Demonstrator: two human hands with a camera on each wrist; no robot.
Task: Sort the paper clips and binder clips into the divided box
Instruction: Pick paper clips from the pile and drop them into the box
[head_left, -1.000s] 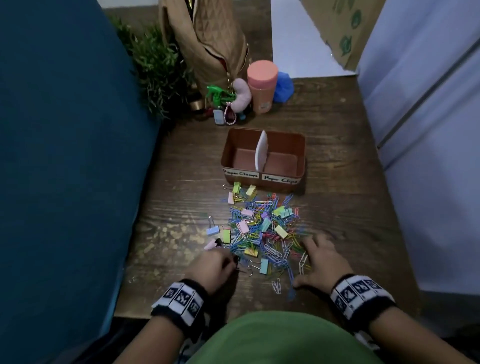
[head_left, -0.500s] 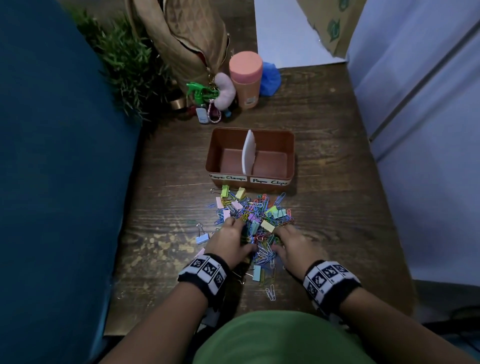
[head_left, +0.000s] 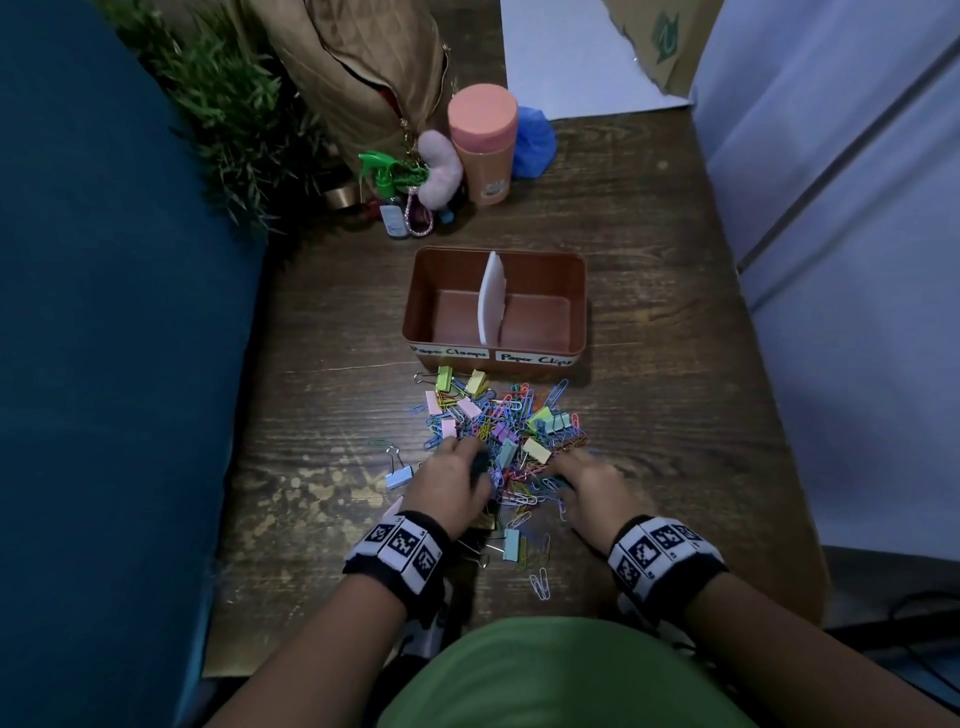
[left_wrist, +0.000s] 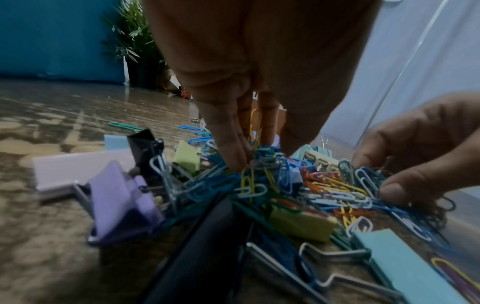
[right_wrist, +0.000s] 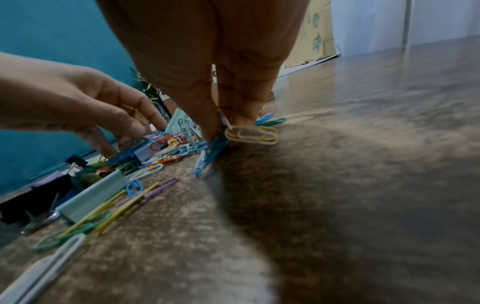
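Pinching paper clips (right_wrist: 251, 133) at the pile's right edge, the right hand (head_left: 589, 486) sits nearer the divided box (head_left: 496, 358)'s right compartment, straight ahead.

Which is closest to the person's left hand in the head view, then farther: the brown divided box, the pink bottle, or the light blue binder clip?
From the left hand:
1. Light blue binder clip, just left of it.
2. Brown divided box, ahead.
3. Pink bottle, behind the box.
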